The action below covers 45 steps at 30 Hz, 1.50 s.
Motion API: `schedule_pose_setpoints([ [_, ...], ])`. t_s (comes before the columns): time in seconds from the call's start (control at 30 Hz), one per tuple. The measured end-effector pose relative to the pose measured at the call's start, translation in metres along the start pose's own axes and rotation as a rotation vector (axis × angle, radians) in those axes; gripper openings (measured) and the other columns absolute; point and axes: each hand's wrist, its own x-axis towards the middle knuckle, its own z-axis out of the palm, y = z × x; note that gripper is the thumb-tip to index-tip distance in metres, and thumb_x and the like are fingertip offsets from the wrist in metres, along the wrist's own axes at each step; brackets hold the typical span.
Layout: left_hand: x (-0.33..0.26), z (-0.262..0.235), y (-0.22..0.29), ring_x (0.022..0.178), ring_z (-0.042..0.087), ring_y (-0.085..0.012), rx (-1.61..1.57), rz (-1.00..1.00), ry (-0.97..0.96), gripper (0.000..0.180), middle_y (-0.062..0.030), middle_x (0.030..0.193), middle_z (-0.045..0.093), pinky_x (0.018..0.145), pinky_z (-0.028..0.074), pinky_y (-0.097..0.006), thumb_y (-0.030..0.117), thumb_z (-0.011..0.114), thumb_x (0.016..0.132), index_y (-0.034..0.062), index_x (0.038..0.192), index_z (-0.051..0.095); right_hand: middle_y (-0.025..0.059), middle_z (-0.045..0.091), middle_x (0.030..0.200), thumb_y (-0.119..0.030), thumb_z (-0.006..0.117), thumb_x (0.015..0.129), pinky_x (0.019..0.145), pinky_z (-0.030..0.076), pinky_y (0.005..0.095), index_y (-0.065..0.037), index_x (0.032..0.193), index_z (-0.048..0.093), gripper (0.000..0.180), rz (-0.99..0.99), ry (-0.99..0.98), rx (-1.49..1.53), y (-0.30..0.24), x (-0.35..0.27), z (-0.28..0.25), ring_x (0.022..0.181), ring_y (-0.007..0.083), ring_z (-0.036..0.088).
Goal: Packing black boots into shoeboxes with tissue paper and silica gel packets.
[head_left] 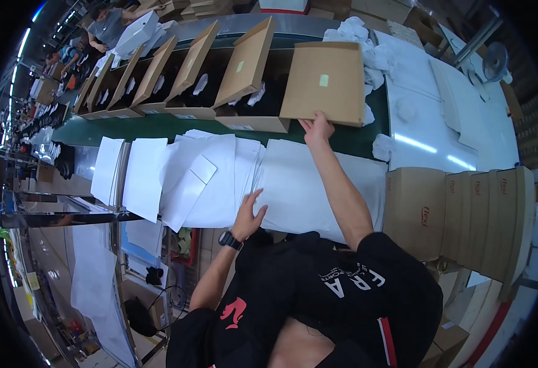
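My right hand (pixel 318 129) grips the near edge of a brown cardboard box lid (pixel 324 86) at the right end of a row of boxes. A small pale green label (pixel 324 80) sits on this lid. The box next to it (pixel 250 122) stands with its lid (pixel 243 64) tilted up, dark contents and some white paper showing inside. My left hand (pixel 248 216), a dark watch on its wrist, has its fingers apart at the white paper sheets (pixel 299 178) in front of me. I cannot tell whether it touches them.
More boxes with raised lids (pixel 152 76) run leftward along the green conveyor belt (pixel 115 129). Crumpled white paper (pixel 348 34) lies at the back right. Brown cartons (pixel 416 214) stand at my right. A person (pixel 106 27) is at the far left, beside a white box (pixel 137 34).
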Motion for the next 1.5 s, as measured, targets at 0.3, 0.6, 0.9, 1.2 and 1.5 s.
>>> schedule_pose_setpoints([
  [0.3, 0.094, -0.063, 0.039, 0.120, 0.050, -0.0330, 0.578, 0.516, 0.136, 0.059, -0.0142, 0.122, 0.055, 0.105, 0.033, -0.055, 0.035, 0.079, 0.082, 0.0131, 0.132, 0.057, 0.0239, 0.053, 0.130, -0.010, 0.056, 0.091, 0.105, 0.050, 0.0568, 0.003, 0.129, 0.046, 0.042, 0.092, 0.007, 0.112, -0.068, -0.101, -0.180, 0.122, 0.0398, 0.056],
  [0.6, 0.032, -0.024, -0.019, 0.090, 0.059, -0.0260, 0.550, 0.572, -0.159, 0.025, -0.0046, 0.099, 0.064, 0.088, 0.043, -0.043, 0.031, 0.070, 0.090, 0.0119, 0.106, 0.069, 0.0195, 0.071, 0.108, -0.034, 0.071, 0.092, 0.094, 0.055, 0.0429, 0.005, 0.123, 0.061, 0.050, 0.183, 0.188, -0.833, -0.085, -0.232, -0.238, 0.103, 0.0326, 0.068],
  [0.9, -0.001, 0.006, -0.008, 0.090, 0.060, -0.0323, 0.430, 0.601, -0.194, 0.019, -0.0115, 0.094, 0.064, 0.073, 0.053, -0.044, 0.021, 0.064, 0.091, 0.0064, 0.103, 0.062, 0.0340, 0.037, 0.147, -0.062, 0.080, 0.069, 0.104, 0.043, 0.0506, -0.009, 0.123, 0.069, 0.077, -0.413, 0.168, -1.701, 0.043, -0.209, -0.080, 0.130, 0.0520, 0.044],
  [1.2, 0.020, -0.025, 0.015, 0.087, 0.063, -0.0353, 0.456, 0.737, -0.256, 0.014, -0.0151, 0.087, 0.066, 0.071, 0.053, -0.048, 0.021, 0.058, 0.094, 0.0069, 0.093, 0.059, 0.0185, 0.072, 0.099, -0.047, 0.079, 0.068, 0.080, 0.056, 0.0454, -0.006, 0.096, 0.076, 0.049, -0.710, -0.032, -2.004, -0.019, -0.257, -0.045, 0.093, 0.0358, 0.070],
  [1.5, 0.070, -0.201, 0.129, 0.069, 0.065, -0.0345, 0.190, 0.718, -0.462, 0.027, -0.0199, 0.080, 0.068, 0.065, 0.052, -0.040, 0.029, 0.072, 0.088, 0.0017, 0.091, 0.068, 0.0135, 0.073, 0.106, -0.023, 0.071, 0.079, 0.098, 0.050, 0.0321, 0.002, 0.108, 0.071, 0.038, -1.091, 0.104, -0.759, -0.220, -0.467, -0.182, 0.101, 0.0199, 0.068],
])
